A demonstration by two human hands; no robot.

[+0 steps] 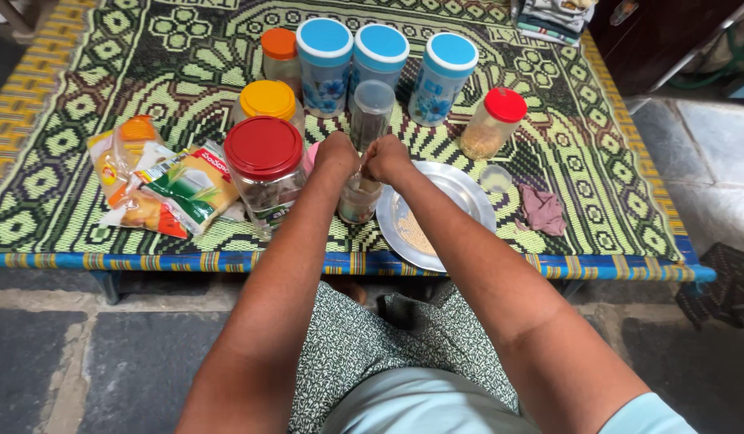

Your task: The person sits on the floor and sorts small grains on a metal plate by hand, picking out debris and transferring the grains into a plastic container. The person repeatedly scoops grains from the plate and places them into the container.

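Note:
My left hand (335, 154) and my right hand (386, 159) meet over a small clear jar (357, 201) that stands on the patterned mat. Both fists are closed at the jar's mouth, hiding its top. What the fingers grip there is hidden. A round steel plate (467, 197) with a heap of pale grain (414, 233) lies just right of the jar, under my right forearm. A tall clear empty jar (372, 111) stands right behind my hands.
A large red-lidded clear jar (265, 165) stands left of my hands, with food packets (159, 185) beyond it. Three blue-lidded canisters (380, 60), orange- and yellow-lidded jars (267, 100), a red-lidded grain jar (491, 122), a clear loose lid (495, 178) and a mauve cloth (542, 210) surround them. The cot's front edge (227, 262) is near.

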